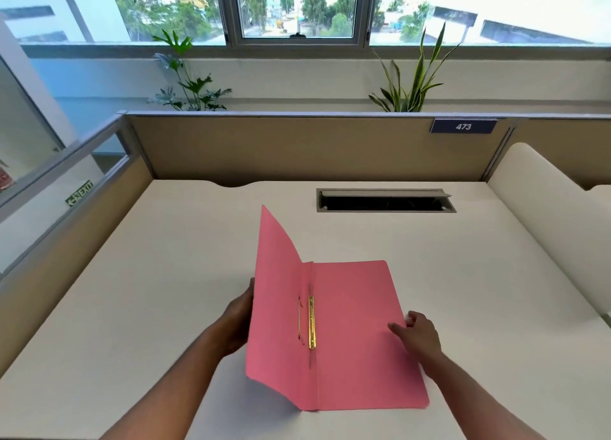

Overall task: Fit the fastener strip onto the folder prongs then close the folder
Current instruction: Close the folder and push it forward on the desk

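A pink folder [357, 334] lies on the white desk [165, 274] with its right half flat and its left cover raised upright. A gold fastener strip [311, 322] sits along the spine fold, and a thin gold prong piece [299, 320] shows just left of it. My left hand [239, 320] grips the outer edge of the raised left cover from behind, with its fingers mostly hidden. My right hand [418, 335] rests at the right edge of the flat half, its fingers spread and pressing on the pink sheet.
A grey cable slot [385, 201] with its lid up sits in the desk behind the folder. Beige partition walls [297, 148] enclose the desk at the back and left. A white curved panel [545, 215] borders the right side. Plants stand behind the partition.
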Demonstrator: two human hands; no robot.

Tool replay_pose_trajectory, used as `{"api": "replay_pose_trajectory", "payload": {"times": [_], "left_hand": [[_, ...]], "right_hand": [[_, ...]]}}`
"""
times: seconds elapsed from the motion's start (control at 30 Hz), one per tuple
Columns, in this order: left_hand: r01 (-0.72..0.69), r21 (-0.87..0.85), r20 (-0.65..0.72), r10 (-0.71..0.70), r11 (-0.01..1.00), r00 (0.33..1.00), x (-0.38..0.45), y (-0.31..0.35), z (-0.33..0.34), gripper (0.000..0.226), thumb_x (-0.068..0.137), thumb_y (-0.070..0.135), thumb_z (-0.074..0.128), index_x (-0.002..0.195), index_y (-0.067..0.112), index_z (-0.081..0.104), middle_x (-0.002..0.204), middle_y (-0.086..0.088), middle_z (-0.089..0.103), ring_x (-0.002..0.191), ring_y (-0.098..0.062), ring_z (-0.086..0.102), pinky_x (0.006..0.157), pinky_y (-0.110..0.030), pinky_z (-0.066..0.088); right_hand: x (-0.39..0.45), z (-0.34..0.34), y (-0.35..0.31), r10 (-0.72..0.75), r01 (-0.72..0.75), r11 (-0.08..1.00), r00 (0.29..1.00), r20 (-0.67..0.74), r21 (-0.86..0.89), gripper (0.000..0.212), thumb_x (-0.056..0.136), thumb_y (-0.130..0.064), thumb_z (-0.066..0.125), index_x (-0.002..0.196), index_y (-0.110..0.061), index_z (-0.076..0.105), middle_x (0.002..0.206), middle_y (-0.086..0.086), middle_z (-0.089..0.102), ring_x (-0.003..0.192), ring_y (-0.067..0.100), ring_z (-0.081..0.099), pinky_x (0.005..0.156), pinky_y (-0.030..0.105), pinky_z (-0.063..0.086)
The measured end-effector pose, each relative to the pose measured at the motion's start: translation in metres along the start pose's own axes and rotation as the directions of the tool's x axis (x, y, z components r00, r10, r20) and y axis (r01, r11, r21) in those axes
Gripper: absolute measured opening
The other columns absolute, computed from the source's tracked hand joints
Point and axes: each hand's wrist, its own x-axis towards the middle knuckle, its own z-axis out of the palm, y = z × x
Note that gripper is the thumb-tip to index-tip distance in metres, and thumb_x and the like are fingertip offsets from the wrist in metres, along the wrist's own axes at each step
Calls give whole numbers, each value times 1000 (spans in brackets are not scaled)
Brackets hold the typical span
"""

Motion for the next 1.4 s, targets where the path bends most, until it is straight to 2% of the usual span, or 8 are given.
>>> {"api": "replay_pose_trajectory", "payload": {"times": [0.17,0.27,0.43,0.6,0.77,0.9,1.13,1.4], "left_hand": [[14,61,-61,-10,998,998,13,-28,47,59,100,58,31,110,16,70,105,-9,76,91,-23,73,75,-34,58],[39,9,-100,-38,999,994,22,-40,68,60,102,52,29,116,7,67,116,-10,73,106,-26,69,95,-41,54],[49,91,-235,-26,995,972,37,-56,88,47,104,41,38,113,5,66,109,-12,73,102,-25,69,96,-42,54],[32,238,-329,49,971,943,50,-70,106,29,100,32,53,106,8,70,102,-7,73,97,-24,67,87,-38,54],[-10,684,-229,227,730,947,48,-82,121,21,97,28,57,117,27,64,116,3,64,106,-19,61,99,-33,48],[27,850,-220,309,526,925,51,-96,126,50,92,30,64,137,14,50,139,-8,48,126,-25,48,110,-39,41],[229,786,-429,240,575,871,58,-96,111,68,89,31,66,146,11,35,139,-17,43,128,-35,43,106,-46,42],[118,633,-388,182,765,904,68,-94,119,29,91,20,66,116,10,56,111,-9,65,95,-24,62,84,-34,53]], "right_hand": [[-2,-21,11,-67,48,990,989,136,136,32,91,-21,73,70,-18,48,71,10,45,65,20,43,67,34,37],[0,-37,18,-95,45,964,979,181,262,36,98,-22,66,106,13,60,106,37,59,90,48,64,68,37,50],[1,-46,28,-91,-26,922,955,281,386,41,107,-45,45,109,-14,72,111,9,79,106,24,74,85,43,58],[5,-55,33,-101,-32,923,941,323,383,44,108,-45,40,104,-20,75,97,-1,83,88,13,79,71,29,61],[13,-48,37,-147,60,950,951,272,306,10,100,-23,64,104,-27,72,101,1,76,97,22,74,81,39,65],[15,-41,36,-148,88,964,961,232,250,22,94,-15,71,107,-32,67,97,-3,76,95,18,73,91,48,62],[20,-36,37,-104,49,963,974,201,264,41,93,-10,71,133,-12,64,103,2,75,95,24,74,94,50,61],[23,-32,28,-86,15,939,978,191,345,17,91,-7,69,101,-18,77,94,3,82,83,24,80,81,50,66]]}}
